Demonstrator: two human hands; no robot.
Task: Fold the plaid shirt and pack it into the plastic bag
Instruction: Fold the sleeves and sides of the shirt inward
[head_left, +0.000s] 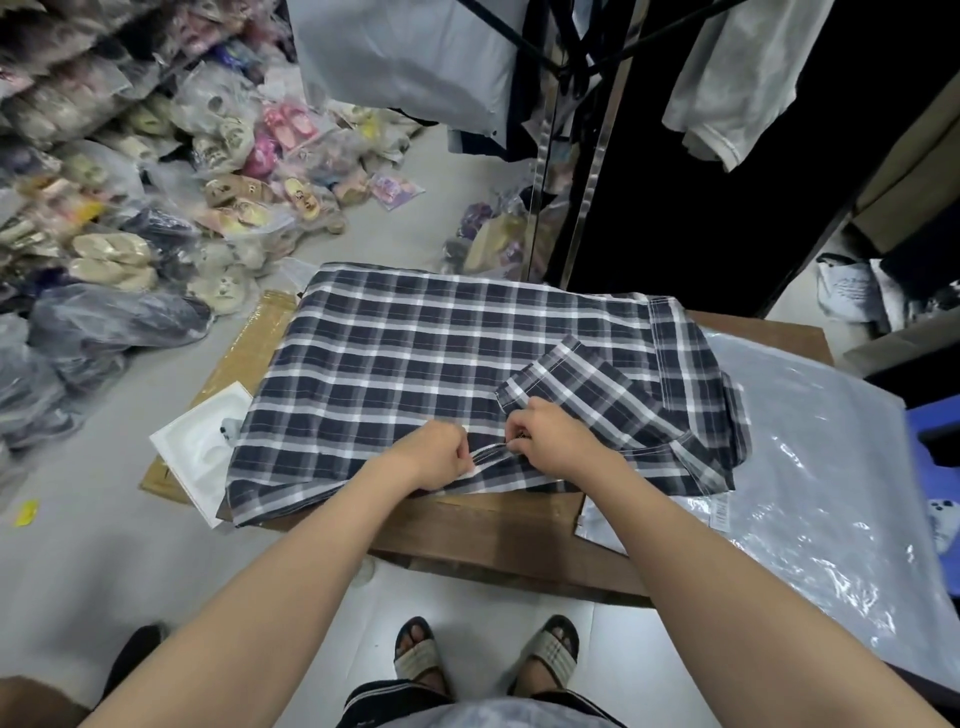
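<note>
A dark blue and white plaid shirt lies spread flat on a brown cardboard surface, with one sleeve folded across its right side. My left hand and my right hand sit close together at the shirt's near edge, each pinching a bunched strip of the fabric. A clear plastic bag lies flat to the right, partly under the shirt's right edge.
A white moulded tray pokes out from under the shirt's left corner. Piles of bagged slippers cover the floor at the left and back. A metal clothes rack with hanging garments stands behind the shirt. My sandalled feet are below.
</note>
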